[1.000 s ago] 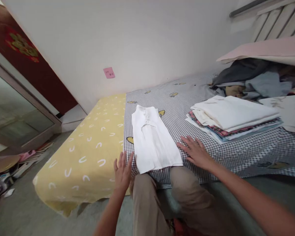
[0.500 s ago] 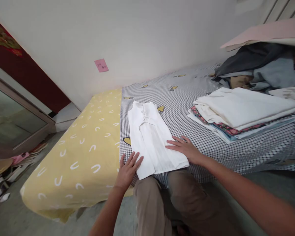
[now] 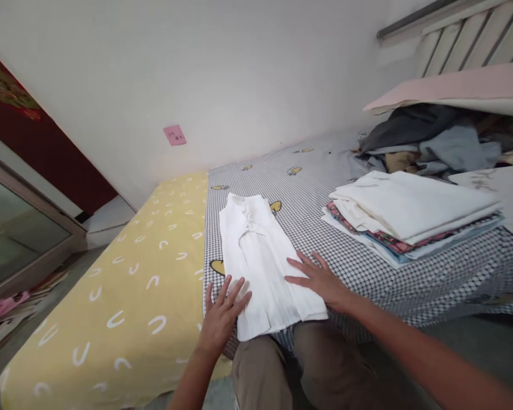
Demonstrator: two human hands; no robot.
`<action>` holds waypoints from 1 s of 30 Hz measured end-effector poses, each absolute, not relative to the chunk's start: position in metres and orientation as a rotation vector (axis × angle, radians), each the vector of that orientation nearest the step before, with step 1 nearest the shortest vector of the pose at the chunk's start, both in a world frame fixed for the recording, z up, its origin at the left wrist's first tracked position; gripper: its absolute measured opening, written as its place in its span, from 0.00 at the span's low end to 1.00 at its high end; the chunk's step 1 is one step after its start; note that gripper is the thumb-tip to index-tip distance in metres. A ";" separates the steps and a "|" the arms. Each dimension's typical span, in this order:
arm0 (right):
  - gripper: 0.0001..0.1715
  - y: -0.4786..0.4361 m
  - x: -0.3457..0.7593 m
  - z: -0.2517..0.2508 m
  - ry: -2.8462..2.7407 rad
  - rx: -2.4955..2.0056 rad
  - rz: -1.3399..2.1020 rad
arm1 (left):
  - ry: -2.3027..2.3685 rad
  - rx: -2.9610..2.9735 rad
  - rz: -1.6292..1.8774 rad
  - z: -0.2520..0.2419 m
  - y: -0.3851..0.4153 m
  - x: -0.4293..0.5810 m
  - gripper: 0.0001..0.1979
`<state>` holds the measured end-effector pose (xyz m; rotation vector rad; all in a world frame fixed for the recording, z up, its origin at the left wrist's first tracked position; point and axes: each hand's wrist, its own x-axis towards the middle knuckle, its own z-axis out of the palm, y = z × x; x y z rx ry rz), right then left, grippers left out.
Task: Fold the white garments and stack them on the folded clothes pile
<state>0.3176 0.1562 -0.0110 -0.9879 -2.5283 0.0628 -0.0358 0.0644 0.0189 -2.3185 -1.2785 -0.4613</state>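
A white sleeveless garment (image 3: 260, 262) lies flat and lengthwise on the checked bed cover (image 3: 320, 210), its neck end away from me and its hem near my knees. Some gathered detail runs down its upper middle. My left hand (image 3: 222, 313) rests at its lower left edge, fingers spread, fingertips on the cloth. On the lower right edge lies my right hand (image 3: 316, 280), fingers apart and flat on the fabric. Neither hand grips anything.
To the right sits a stack of folded clothes (image 3: 414, 210), white on top. Behind it are a heap of dark and grey clothes (image 3: 431, 136) and a pink board (image 3: 452, 88). A yellow cloth (image 3: 145, 256) covers the bed's left part.
The whole view has tilted upward, so the bed and garment sit lower in the picture. Both hands remain at the garment's lower edges, with little visible shift.
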 end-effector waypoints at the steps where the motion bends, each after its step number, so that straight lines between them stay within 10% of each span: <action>1: 0.23 0.158 0.315 -0.009 -2.532 -0.969 0.100 | -1.257 -2.344 -0.468 0.021 0.066 -0.036 0.25; 16: 0.15 0.067 0.358 0.070 -2.604 -0.722 0.427 | -1.325 -2.699 -0.920 0.082 -0.020 -0.017 0.17; 24: 0.15 0.000 0.380 0.094 -2.436 -0.630 1.168 | -1.817 -3.357 -0.859 0.110 -0.095 -0.010 0.07; 30: 0.14 0.065 0.346 0.112 -2.081 -0.935 1.727 | -3.180 -2.387 -2.042 0.131 -0.020 0.007 0.05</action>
